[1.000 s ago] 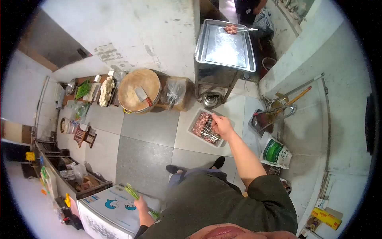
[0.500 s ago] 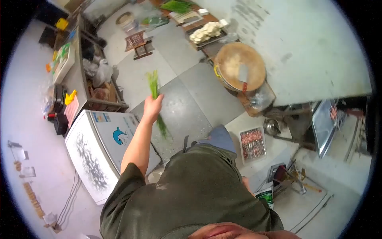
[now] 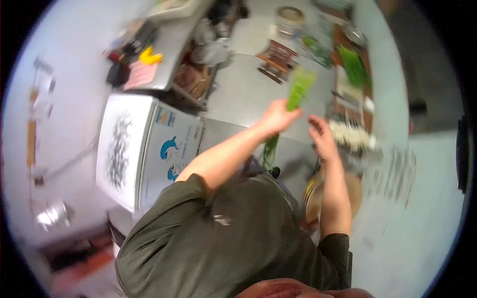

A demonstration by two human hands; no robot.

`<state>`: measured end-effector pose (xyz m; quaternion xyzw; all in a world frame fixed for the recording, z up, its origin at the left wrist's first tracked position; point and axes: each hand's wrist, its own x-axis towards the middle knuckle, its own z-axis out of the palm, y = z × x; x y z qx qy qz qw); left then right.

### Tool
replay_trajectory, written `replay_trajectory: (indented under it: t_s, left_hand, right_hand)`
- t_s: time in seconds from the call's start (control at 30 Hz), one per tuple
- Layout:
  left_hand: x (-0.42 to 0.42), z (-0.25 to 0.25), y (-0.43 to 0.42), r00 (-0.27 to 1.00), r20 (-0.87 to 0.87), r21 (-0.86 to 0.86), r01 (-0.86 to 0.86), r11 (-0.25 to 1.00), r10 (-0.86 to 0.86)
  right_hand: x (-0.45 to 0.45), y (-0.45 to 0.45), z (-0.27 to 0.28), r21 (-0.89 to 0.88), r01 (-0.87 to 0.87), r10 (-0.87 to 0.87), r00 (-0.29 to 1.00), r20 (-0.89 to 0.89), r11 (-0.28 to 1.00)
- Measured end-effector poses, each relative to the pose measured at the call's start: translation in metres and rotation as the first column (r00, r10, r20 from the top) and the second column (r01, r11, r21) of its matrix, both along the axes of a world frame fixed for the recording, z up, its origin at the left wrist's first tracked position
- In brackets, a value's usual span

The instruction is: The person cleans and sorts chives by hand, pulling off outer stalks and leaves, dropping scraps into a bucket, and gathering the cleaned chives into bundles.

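Note:
My left hand (image 3: 282, 117) is closed round the middle of a bunch of chives (image 3: 301, 88). The bunch's pale end points up and away, and its darker leaves hang below the fist. Close by on the right, my right hand (image 3: 324, 140) is raised with its fingers apart and nothing in them. It does not touch the bunch. Beyond it lies a tray of white pieces (image 3: 352, 136), blurred. Another pile of chives (image 3: 353, 67) rests on the long wooden table (image 3: 367, 94).
A small brown stool (image 3: 278, 58) stands on the floor ahead, with a round bucket (image 3: 290, 22) behind it. To the left are a white fridge (image 3: 166, 171) and a cluttered counter (image 3: 174, 52). Under my right forearm is a round wooden board (image 3: 354, 193).
My view has swung to the right, toward the wooden table. The left hand has carried the bunch forward and right. My right hand has come up into view beside it.

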<state>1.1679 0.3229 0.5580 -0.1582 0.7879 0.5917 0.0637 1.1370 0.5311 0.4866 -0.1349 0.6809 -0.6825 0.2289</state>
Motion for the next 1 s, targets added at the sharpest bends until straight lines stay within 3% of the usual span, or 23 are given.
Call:
replay_trajectory:
  t_s: [0.03,0.1,0.17,0.2,0.23,0.37,0.43,0.47,0.5,0.53,0.57,0.6,0.63,0.67,0.7,0.73,0.77,0.83,0.87,0.9,0.93,0.97,1.0]
  left_hand:
    - [-0.018,0.000,-0.001,0.998,-0.066,0.049,-0.020,0.999,0.024]
    - [-0.065,-0.019,-0.009,0.972,-0.234,-0.016,-0.015,1.000,0.011]
    - [-0.115,-0.010,-0.026,0.977,-0.176,-0.106,0.099,0.989,-0.117]
    - [-0.146,-0.027,-0.035,0.982,-0.117,0.008,0.148,0.989,-0.146]
    - [-0.185,-0.055,-0.040,0.971,-0.207,0.047,0.130,0.990,-0.117]
    - [-0.310,-0.070,-0.061,0.882,-0.457,0.093,0.176,0.980,-0.115]
    - [-0.362,-0.037,-0.081,0.820,-0.516,0.234,0.414,0.880,-0.249]
    - [-0.392,-0.009,-0.103,0.838,-0.239,0.049,0.515,0.856,-0.491]
    - [-0.421,-0.020,-0.113,0.861,-0.214,-0.063,0.458,0.887,-0.461]
    - [-0.451,-0.045,-0.123,0.880,-0.201,-0.179,0.398,0.900,-0.430]
    - [-0.486,-0.060,-0.133,0.895,-0.197,-0.294,0.335,0.895,-0.399]
    - [-0.508,-0.035,-0.166,0.890,-0.024,-0.266,0.433,0.861,-0.455]
    - [-0.528,-0.054,-0.189,0.903,-0.147,-0.174,0.378,0.910,-0.403]
    - [-0.545,-0.040,-0.210,0.925,-0.017,-0.132,0.374,0.918,-0.379]
    - [-0.563,-0.093,-0.226,0.982,-0.120,0.201,0.169,0.965,-0.147]
    - [-0.581,-0.070,-0.241,0.998,0.000,0.260,0.059,0.964,-0.061]
    - [-0.601,-0.071,-0.254,0.990,0.111,0.219,-0.111,0.969,0.088]
    - [-0.639,-0.092,-0.279,0.973,-0.093,-0.199,-0.224,0.954,0.210]
    - [-0.660,-0.095,-0.282,0.921,0.007,-0.096,-0.387,0.917,0.389]
    - [-0.675,-0.117,-0.303,0.936,0.104,-0.029,-0.334,0.942,0.336]
    - [-0.698,-0.100,-0.298,0.930,0.163,-0.034,-0.328,0.944,0.329]
    - [-0.718,-0.100,-0.289,0.932,0.153,-0.003,-0.333,0.943,0.329]
    - [-0.740,-0.098,-0.267,0.911,0.213,0.042,-0.370,0.928,0.353]
  right_hand:
    - [-0.036,-0.028,0.023,-0.022,-0.078,0.076,0.995,-0.064,0.997]
    - [-0.103,-0.071,0.047,-0.061,-0.255,0.259,0.964,0.064,0.965]
    - [-0.163,-0.110,0.047,-0.054,-0.306,0.304,0.952,-0.029,0.951]
    - [-0.195,-0.121,0.037,-0.074,-0.318,0.317,0.948,-0.018,0.945]
    - [-0.224,-0.133,0.029,-0.090,-0.324,0.325,0.946,0.000,0.942]
    - [-0.341,-0.151,0.023,-0.188,-0.029,0.072,0.971,0.230,0.982]
    - [-0.401,-0.133,0.024,-0.255,0.209,-0.111,0.929,0.352,0.944]
    - [-0.432,-0.121,0.027,-0.296,0.233,-0.152,0.950,0.274,0.926]
    - [-0.457,-0.103,0.032,-0.256,0.420,-0.329,0.884,0.333,0.871]
    - [-0.477,-0.095,0.046,-0.081,0.555,-0.512,0.808,0.292,0.828]
    - [-0.503,-0.060,0.038,-0.169,0.546,-0.493,0.826,0.274,0.821]
    - [-0.530,-0.017,0.019,-0.167,0.602,-0.531,0.781,0.329,0.781]
    - [-0.542,-0.004,0.028,-0.213,0.697,-0.598,0.705,0.382,0.685]
    - [-0.554,0.016,0.024,-0.188,0.774,-0.682,0.625,0.379,0.605]
    - [-0.571,0.041,0.020,-0.154,0.843,-0.762,0.533,0.368,0.515]
    - [-0.586,0.067,0.013,-0.221,0.782,-0.696,0.621,0.362,0.583]
    - [-0.608,0.077,0.015,-0.220,0.786,-0.690,0.615,0.382,0.578]
    - [-0.664,0.090,0.003,-0.097,0.875,-0.796,0.474,0.375,0.475]
    - [-0.700,0.091,-0.009,-0.043,0.862,-0.804,0.488,0.339,0.505]
    - [-0.738,0.086,-0.020,0.014,0.847,-0.810,0.502,0.303,0.531]
    - [-0.779,0.076,-0.034,0.070,0.829,-0.810,0.518,0.273,0.554]
    - [-0.817,0.050,-0.044,0.138,0.834,-0.801,0.448,0.397,0.534]
    - [-0.852,0.015,-0.041,0.252,0.799,-0.829,0.473,0.299,0.546]
